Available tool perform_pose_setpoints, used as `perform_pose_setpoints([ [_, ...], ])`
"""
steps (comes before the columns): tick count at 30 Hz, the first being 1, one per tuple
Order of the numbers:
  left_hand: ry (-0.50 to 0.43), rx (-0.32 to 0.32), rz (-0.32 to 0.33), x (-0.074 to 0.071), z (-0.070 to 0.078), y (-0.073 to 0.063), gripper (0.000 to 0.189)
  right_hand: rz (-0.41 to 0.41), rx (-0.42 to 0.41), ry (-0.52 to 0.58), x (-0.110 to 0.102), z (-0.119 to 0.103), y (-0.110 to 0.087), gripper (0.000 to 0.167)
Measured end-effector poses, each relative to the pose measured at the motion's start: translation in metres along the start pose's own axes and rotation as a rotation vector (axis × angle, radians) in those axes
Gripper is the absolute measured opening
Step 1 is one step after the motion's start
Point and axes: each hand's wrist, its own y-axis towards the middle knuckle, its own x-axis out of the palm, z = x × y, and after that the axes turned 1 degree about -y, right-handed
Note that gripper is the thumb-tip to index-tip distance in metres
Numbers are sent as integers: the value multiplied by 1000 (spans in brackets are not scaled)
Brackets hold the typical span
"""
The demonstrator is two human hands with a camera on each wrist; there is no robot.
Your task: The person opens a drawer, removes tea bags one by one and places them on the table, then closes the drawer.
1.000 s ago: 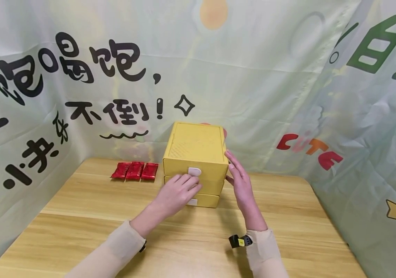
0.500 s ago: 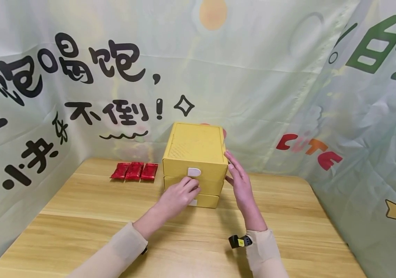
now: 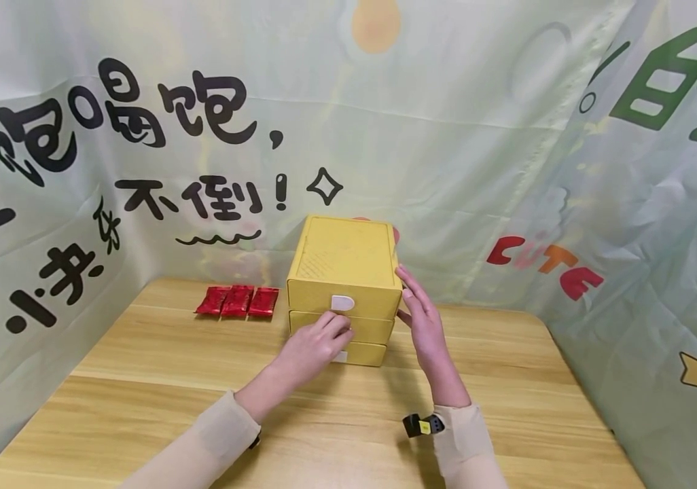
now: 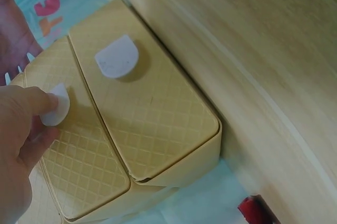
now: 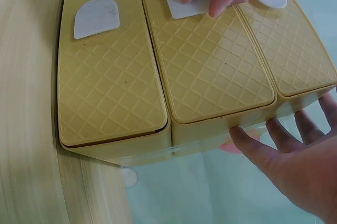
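A yellow three-drawer box stands on the table, its drawer fronts facing me, each with a white tab handle. My left hand pinches the tab of the middle drawer between thumb and fingers, plainly seen in the left wrist view. The bottom drawer has its own tab free. Held nearly straight, the fingers of my right hand rest along the box's right side. In the right wrist view, its fingertips are right at the side of the middle and top drawers.
Several red foil packets lie in a row on the wooden table, left of the box. A printed cloth backdrop hangs close behind the box and along both sides of the table.
My left hand has shifted slightly down and right, and its fingers have drawn in around the middle drawer's tab. The right hand has stayed against the box's side.
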Motion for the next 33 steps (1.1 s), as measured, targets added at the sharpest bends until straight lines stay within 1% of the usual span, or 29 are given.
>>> perform_pose_setpoints([
  [17, -14, -2, 11, -4, 7, -4, 19, -3, -3, -9, 0, 0, -1, 49],
  [20, -22, -5, 11, -7, 9, -5, 20, -3, -5, -3, 0, 0, -1, 49],
  [26, -25, -4, -8, -14, 15, -7, 21, -3, -4, 8, 0, 0, 0, 49],
  [33, -81, -4, -22, -23, 23, -9, 26, 5, -8, 21, 0, 1, 0, 47],
])
